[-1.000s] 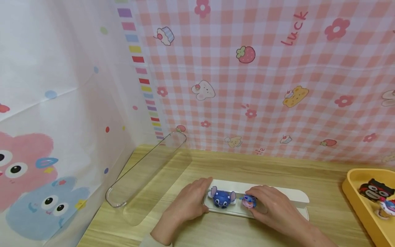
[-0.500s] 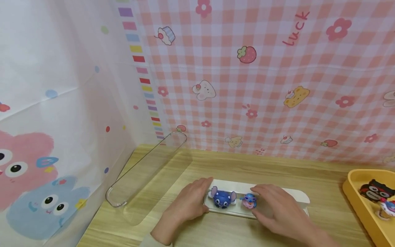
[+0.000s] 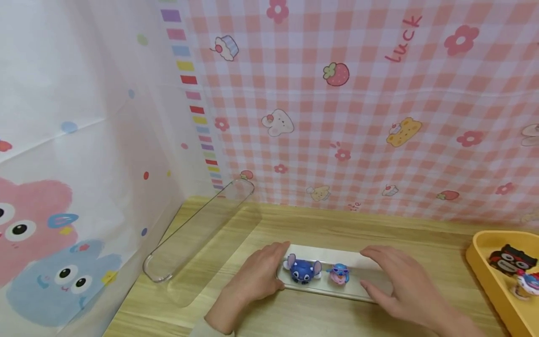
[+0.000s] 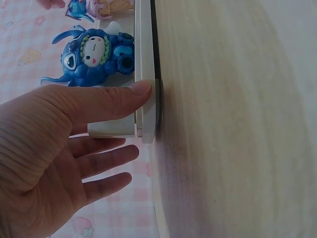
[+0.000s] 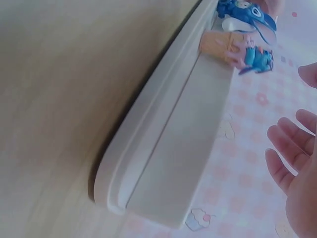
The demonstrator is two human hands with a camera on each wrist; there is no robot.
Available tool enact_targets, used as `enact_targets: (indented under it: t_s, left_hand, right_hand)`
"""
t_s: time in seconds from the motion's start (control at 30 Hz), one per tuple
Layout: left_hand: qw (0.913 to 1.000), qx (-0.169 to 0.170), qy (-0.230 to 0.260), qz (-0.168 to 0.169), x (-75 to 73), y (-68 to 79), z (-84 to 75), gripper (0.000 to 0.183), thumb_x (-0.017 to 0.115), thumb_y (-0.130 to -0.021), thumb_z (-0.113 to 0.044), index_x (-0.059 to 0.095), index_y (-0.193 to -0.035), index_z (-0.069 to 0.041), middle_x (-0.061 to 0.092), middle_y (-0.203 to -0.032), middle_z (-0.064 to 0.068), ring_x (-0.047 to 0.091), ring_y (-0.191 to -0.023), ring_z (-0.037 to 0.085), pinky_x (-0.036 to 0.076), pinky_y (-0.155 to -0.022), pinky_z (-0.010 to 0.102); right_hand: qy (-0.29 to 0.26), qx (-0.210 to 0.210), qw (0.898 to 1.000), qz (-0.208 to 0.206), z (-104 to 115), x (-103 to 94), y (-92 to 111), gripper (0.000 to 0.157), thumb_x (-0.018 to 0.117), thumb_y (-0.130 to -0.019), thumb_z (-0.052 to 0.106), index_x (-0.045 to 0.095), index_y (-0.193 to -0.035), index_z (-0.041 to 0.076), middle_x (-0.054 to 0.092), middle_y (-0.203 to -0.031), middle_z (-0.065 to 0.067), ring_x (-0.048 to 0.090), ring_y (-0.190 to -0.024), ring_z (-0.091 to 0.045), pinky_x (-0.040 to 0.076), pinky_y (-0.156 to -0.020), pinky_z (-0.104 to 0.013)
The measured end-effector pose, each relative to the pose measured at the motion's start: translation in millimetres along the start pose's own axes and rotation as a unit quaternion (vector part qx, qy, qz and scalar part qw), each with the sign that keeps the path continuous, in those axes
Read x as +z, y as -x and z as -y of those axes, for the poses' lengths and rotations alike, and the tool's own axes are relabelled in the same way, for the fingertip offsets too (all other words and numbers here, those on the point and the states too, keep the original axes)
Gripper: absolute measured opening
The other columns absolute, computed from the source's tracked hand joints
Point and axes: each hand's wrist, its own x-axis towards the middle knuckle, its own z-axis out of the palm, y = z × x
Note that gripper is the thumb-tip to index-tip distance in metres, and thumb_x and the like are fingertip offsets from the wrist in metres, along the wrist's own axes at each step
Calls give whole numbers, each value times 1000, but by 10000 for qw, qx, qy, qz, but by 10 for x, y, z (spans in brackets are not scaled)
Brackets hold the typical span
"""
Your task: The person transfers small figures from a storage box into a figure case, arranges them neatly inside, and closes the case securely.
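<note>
A long white display base [image 3: 357, 280] with a raised back strip lies on the table. Two small figures stand on it: a dark-blue long-eared one [image 3: 302, 270] toward the left, and near the middle a small blue character with sunglasses on an ice-cream cone [image 3: 338, 274]. My left hand [image 3: 257, 276] grips the base's left end; in the left wrist view its thumb [image 4: 111, 101] presses the front edge and the fingers are behind. My right hand [image 3: 404, 285] is around the right part, fingers spread, holding nothing. In the right wrist view the cone figure [image 5: 242, 51] stands apart from that hand.
A clear plastic cover [image 3: 206, 243] lies slantwise on the table at the left. At the right edge is a yellow tray [image 3: 484, 276] containing a black owl-like piece [image 3: 511, 260] and a cone-shaped figure [image 3: 527, 285]. Patterned cloths [image 3: 362, 107] hang behind and to the left.
My right hand has let go of the ice-cream-cone figure and moved away to the right. The figure stays standing on the base. My left hand has kept its place.
</note>
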Motion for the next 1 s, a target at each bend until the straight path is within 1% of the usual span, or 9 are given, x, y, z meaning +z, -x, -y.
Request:
enact_targets:
  t_s: [0.3,0.43,0.5,0.57,0.7,0.83,0.9,0.97,1.0]
  left_hand:
    - [10000,12,-10,-2,-8,-5,14,94,95,-75,-13,45,-154,0,58,-147,13,56,-135,29,48,-112,45]
    - [10000,-39,18,35,-14,0,5,94,95,-75,-13,45,-154,0,58,-148,13,56,-135,29,48,-112,45]
    - [10000,-57,40,40,-16,2,0,95,95,-75,-13,45,-154,0,58,-148,13,56,-135,29,47,-112,46]
    - [10000,-58,44,40,-15,3,-2,95,95,-75,-13,45,-154,0,58,-147,13,56,-135,30,47,-112,46]
    - [10000,-77,33,45,-8,0,-4,94,95,-75,-13,45,-154,0,58,-147,13,56,-135,30,48,-112,46]
    - [9999,-87,43,57,-3,-10,-7,94,94,-76,-14,45,-155,-1,58,-148,13,55,-136,30,47,-113,46]
    - [10000,-71,38,51,-2,-12,-7,95,94,-75,-14,45,-155,-1,58,-148,13,55,-136,30,47,-113,46]
    - [10000,-74,43,52,4,-11,-5,95,94,-75,-14,45,-155,-1,58,-148,13,55,-136,30,47,-113,46]
    - [9999,-80,50,53,6,-11,-5,95,94,-74,-14,45,-155,-1,58,-148,13,55,-136,30,47,-113,47]
  right_hand:
    - [151,87,9997,-141,-91,-158,46,64,53,-101,64,68,-126,7,70,-119,-3,67,-105,-27,47,-90,-33]
    - [136,88,9996,-236,-143,-208,86,69,50,-102,66,68,-125,3,71,-119,-8,66,-105,-31,40,-102,-20]
    - [116,180,9996,-193,-169,-248,117,67,59,-99,64,68,-125,3,71,-120,-9,66,-105,-32,32,-107,-12]
    - [159,345,9992,-90,-196,-300,155,64,73,-93,58,68,-127,4,70,-122,-9,66,-106,-32,29,-107,-10]
    - [470,647,9968,64,-256,-425,239,67,90,-78,46,68,-128,6,70,-123,-10,66,-107,-34,37,-100,-20]
    - [508,716,9961,-65,-341,-548,314,70,89,-78,49,68,-126,2,70,-121,-14,64,-105,-36,31,-107,-14]
    - [456,723,9963,-136,-383,-602,351,73,88,-79,50,67,-127,-1,69,-122,-17,62,-106,-37,18,-110,-5]
    - [442,756,9960,-164,-409,-651,389,75,89,-79,49,66,-128,-3,68,-124,-20,60,-107,-39,16,-114,-7]
    - [458,817,9955,-145,-417,-674,406,76,90,-79,47,65,-130,-3,67,-125,-21,59,-109,-40,18,-120,-14]
